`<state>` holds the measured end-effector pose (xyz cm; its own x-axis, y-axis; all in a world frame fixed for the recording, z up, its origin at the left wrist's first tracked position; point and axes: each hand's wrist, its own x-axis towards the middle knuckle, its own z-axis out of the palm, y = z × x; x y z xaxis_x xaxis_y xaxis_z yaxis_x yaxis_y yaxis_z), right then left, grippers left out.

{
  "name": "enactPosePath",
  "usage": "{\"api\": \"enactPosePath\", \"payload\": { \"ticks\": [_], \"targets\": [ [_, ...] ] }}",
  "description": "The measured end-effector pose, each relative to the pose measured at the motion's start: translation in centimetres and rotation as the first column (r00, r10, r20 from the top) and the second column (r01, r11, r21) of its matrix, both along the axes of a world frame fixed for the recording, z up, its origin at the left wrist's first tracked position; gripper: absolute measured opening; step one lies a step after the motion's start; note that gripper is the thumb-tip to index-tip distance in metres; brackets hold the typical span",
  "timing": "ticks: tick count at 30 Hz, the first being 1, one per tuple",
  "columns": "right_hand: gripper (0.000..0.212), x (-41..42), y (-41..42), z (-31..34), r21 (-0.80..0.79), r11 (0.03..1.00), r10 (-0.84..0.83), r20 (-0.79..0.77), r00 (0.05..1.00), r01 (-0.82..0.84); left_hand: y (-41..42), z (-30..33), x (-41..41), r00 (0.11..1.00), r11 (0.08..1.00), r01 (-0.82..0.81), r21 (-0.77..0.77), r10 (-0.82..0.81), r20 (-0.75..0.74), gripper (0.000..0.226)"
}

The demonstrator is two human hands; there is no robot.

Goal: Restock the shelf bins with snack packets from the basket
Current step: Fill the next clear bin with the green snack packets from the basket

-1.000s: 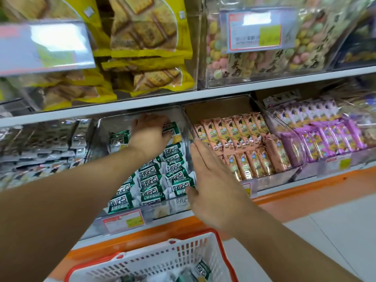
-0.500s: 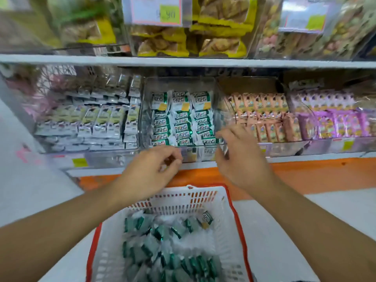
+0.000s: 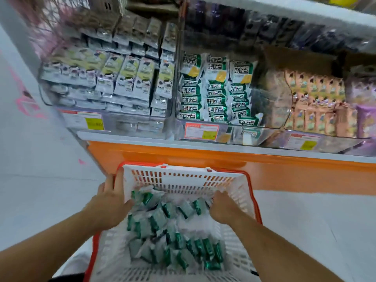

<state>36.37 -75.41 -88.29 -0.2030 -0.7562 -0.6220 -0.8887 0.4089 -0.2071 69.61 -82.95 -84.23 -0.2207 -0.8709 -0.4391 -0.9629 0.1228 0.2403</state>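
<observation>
A white basket (image 3: 183,176) with an orange rim stands on the floor below the shelf, holding several green-and-white snack packets (image 3: 175,239). My left hand (image 3: 110,202) grips the basket's left wall, fingers outside and thumb inside. My right hand (image 3: 223,207) reaches down into the basket's far right side, its fingertips among the packets; whether it holds one is hidden by the back of the hand. Above, the clear shelf bin (image 3: 244,133) holds three rows of the same green-and-white packets (image 3: 215,90).
Left of that bin stands a bin of grey-and-yellow packets (image 3: 130,78); to the right are peach packets (image 3: 317,102) and purple ones (image 3: 364,121). Price labels (image 3: 201,131) line the bin fronts. An orange base panel (image 3: 203,153) runs under the shelf, with pale floor on both sides.
Both hands have dropped from the shelf bin down to the basket. The left hand took hold of the basket's wall, the right went in among the packets, and the view tilted downward.
</observation>
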Motion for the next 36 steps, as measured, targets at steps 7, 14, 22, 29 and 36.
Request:
{"api": "enactPosePath", "payload": {
  "ticks": [7, 14, 22, 29, 36],
  "targets": [
    [0.046, -0.2, -0.4, -7.7, 0.018, 0.974, -0.224, -0.094, 0.970, 0.226, 0.7, -2.9, -0.1, 0.985, 0.967, 0.141, -0.212, -0.116, 0.127, 0.093],
    [0.044, 1.0, 0.3, -9.6, 0.033, 0.931, -0.360, -0.079, 0.929, 0.364, 0.3, -2.9, -0.2, 0.985, 0.984, 0.112, -0.141, -0.092, 0.143, 0.097],
    [0.069, -0.4, -1.0, 0.4, 0.163, 0.960, -0.262, 0.240, 0.935, 0.228, 0.1, 0.2, -0.9, 0.997, 0.995, -0.043, 0.090, 0.036, 0.069, 0.087],
    [0.054, 1.6, -1.9, 14.2, -0.015, 1.000, 0.001, 0.376, 0.927, 0.005, -0.8, 9.8, -3.8, 0.975, 0.966, 0.201, 0.161, -0.214, 0.067, 0.056],
    [0.033, 3.2, -0.2, 26.3, -0.435, 0.900, 0.180, 0.452, 0.874, 0.039, 1.2, 20.1, -7.9, 0.705, 0.922, 0.304, 0.241, -0.047, -0.708, 0.020]
  ]
}}
